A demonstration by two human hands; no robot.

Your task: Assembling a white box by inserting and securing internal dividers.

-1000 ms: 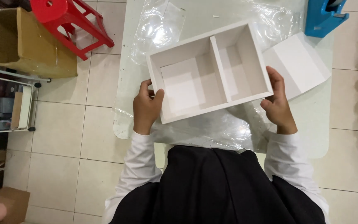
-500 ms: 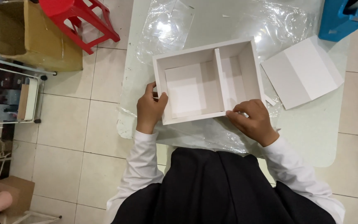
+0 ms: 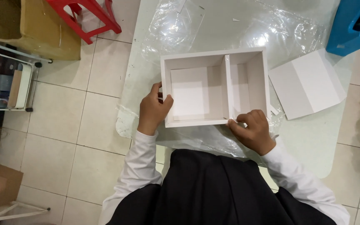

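A white open box [image 3: 196, 89] with one upright divider and two compartments lies on the pale table [image 3: 313, 141], over crinkled clear plastic sheeting [image 3: 176, 25]. My left hand [image 3: 153, 109] grips the box's left wall, thumb on the rim at the near left corner. My right hand [image 3: 253, 130] pinches the near wall at the foot of the divider. Both compartments hold nothing.
A folded white card panel [image 3: 307, 83] lies to the right of the box. A blue holder [image 3: 351, 25] stands at the table's far right corner. On the tiled floor to the left are a red stool [image 3: 84, 16], a cardboard box [image 3: 30, 29] and a wire rack [image 3: 5, 79].
My right hand slid from the box's right side to the near wall below the divider. The box was turned from tilted to square with the table.
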